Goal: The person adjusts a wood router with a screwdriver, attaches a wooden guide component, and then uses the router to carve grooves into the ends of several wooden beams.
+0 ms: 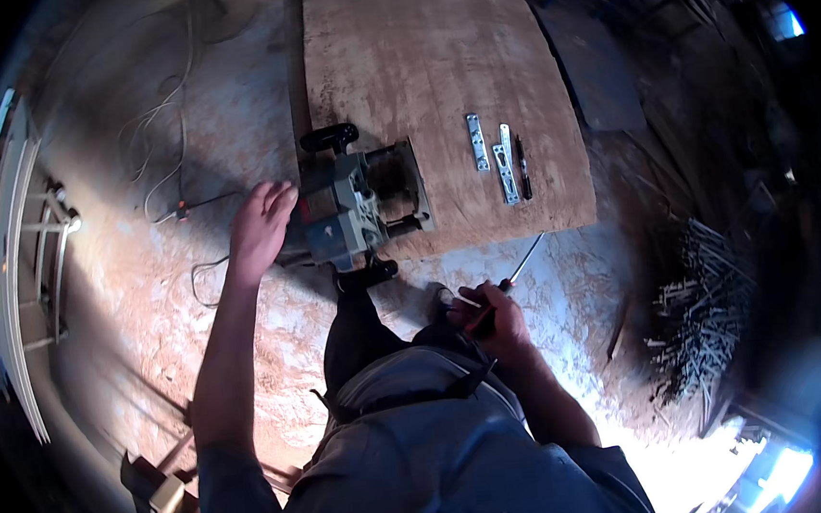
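Note:
A grey-green plunge router (341, 209) with black knobs lies on its side across the near left corner of a dusty wooden board (432, 43). My left hand (263, 225) is beside the router's motor end, its fingers loosely extended with nothing visible in them; whether it touches the router I cannot tell. In my right hand (495, 319), low in front of my body, is a screwdriver (525, 262), its shaft pointing up and right towards the board's near edge. On the board lie two slotted metal plates (477, 142), a narrow metal strip (505, 137) and a dark marker pen (523, 168).
A cable (181, 130) trails over the dusty floor at left, near a leaning stack of pale panels (16, 249). Right of the board is a heap of thin offcuts (708, 305). A notched wooden piece (167, 512) stands at lower left.

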Tool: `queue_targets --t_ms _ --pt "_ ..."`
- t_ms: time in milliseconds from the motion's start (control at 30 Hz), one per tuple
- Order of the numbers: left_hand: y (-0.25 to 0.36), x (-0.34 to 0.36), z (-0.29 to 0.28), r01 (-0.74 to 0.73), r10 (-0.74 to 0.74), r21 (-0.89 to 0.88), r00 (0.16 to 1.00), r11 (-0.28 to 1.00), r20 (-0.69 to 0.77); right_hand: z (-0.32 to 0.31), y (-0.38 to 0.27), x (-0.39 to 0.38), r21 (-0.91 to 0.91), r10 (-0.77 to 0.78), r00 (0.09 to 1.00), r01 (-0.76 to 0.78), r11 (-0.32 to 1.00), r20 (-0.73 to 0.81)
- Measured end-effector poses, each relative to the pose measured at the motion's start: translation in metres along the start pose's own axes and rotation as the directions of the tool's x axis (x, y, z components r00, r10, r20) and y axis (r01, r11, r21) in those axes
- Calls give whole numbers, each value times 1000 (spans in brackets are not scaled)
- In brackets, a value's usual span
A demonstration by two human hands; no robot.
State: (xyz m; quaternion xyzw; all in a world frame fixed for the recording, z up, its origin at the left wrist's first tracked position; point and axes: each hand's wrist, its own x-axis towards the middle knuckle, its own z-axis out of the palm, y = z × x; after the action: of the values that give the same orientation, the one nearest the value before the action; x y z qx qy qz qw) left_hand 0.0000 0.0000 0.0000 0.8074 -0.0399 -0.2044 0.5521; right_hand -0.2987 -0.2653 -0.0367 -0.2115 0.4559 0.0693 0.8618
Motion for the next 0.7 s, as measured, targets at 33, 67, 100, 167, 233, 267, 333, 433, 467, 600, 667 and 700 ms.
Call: queue_targets --t_ms 33,67,100,167,233,267,333,433,467,600,667,700 --pt "-7 12 13 -164 165 13 986 986 -9 -4 9 -5 20 12 999 -11 1000 -53" --pt "-14 29 19 -139 117 297 989 945 89 -9 22 -8 47 -14 994 19 999 -113" --pt "-4 75 7 -217 169 392 973 894 155 27 44 6 131 15 984 9 991 -180" --pt "17 105 13 -344 269 566 939 750 215 58 72 22 283 -5 987 52 958 -163" --pt "19 140 11 -414 254 595 907 689 337 95 79 29 215 24 983 16 976 -182" --pt "19 150 18 -397 164 586 897 706 409 99 83 29 227 66 985 -29 973 -159" --pt "16 166 25 -344 -12 607 864 717 504 119 97 28 253 42 983 5 967 -180" --pt "6 199 32 -363 -52 571 811 736 582 135 102 46 317 33 986 20 948 -162" --pt "12 211 37 -321 -177 604 764 730 620 139 100 54 326 -17 991 60 943 -131" --pt "23 222 47 -285 -334 685 708 671 622 137 112 75 407 -160 987 134 904 32" --pt "15 226 45 -266 -334 642 678 719 655 134 119 83 445 -162 986 124 887 49" --pt "20 224 45 -262 -326 634 681 728 656 141 114 84 461 -134 991 115 880 9"
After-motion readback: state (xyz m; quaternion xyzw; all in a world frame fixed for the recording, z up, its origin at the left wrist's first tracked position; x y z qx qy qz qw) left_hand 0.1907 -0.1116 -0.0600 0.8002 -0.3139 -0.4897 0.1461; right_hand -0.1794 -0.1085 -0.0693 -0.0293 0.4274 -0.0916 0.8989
